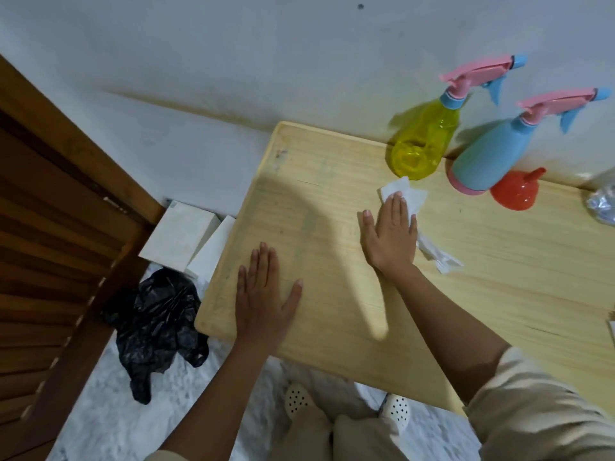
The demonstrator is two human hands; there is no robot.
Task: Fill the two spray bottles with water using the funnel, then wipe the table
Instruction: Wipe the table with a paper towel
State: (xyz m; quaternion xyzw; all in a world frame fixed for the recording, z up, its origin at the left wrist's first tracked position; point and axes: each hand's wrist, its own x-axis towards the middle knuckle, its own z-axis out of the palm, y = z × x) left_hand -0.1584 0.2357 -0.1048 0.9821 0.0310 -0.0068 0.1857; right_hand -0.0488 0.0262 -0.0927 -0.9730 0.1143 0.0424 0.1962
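Pale grained wooden table point(332, 194), crumpled tissue point(409, 194)

A home room, by its pale wooden table point(482, 294) against a painted wall point(233, 44), louvred wooden door point(50, 244) and marbled floor point(109, 420).

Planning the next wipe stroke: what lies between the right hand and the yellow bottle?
Only the white tissue, pressed under the right hand, reaching nearly to the yellow bottle; head view shows it.

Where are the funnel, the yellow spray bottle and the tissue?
funnel point(514, 194): head view, on its bowl.
yellow spray bottle point(424, 138): head view, on its body.
tissue point(397, 185): head view, near its far edge.
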